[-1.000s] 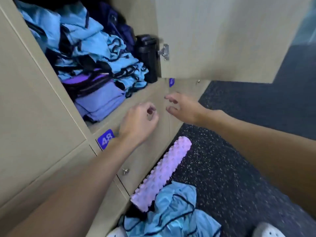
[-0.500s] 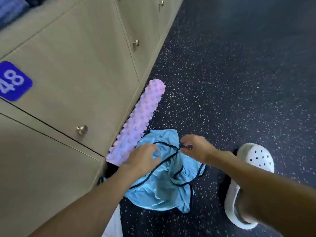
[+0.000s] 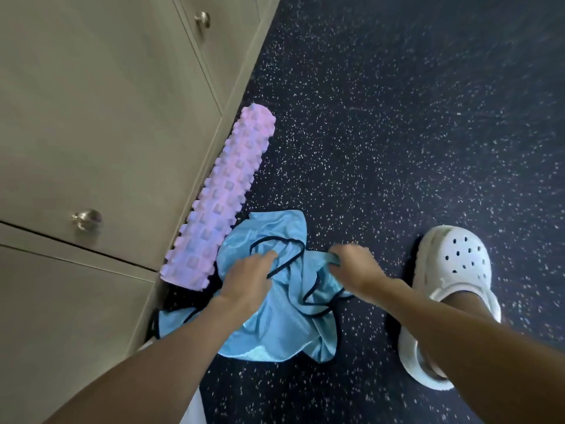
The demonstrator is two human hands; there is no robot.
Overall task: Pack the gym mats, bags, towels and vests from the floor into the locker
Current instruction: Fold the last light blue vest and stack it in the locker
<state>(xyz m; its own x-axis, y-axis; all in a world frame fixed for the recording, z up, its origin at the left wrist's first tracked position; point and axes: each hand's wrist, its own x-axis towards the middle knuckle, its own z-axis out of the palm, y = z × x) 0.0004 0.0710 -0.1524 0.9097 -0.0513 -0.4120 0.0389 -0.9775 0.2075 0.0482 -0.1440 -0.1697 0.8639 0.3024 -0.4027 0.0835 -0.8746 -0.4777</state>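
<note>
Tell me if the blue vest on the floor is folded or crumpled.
Crumpled: the blue vest lies bunched, black trim looping unevenly, gripped by the left hand and right hand.

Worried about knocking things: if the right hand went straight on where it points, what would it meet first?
The right hand pinches the blue vest; straight on, more of that vest's cloth comes first, then probably the purple foam roller, though depth is unclear.

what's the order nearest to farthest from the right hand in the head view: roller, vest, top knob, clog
1. vest, gripped in the right hand
2. clog, just to its right
3. roller, to the left, along the locker
4. top knob, far upper left
</note>
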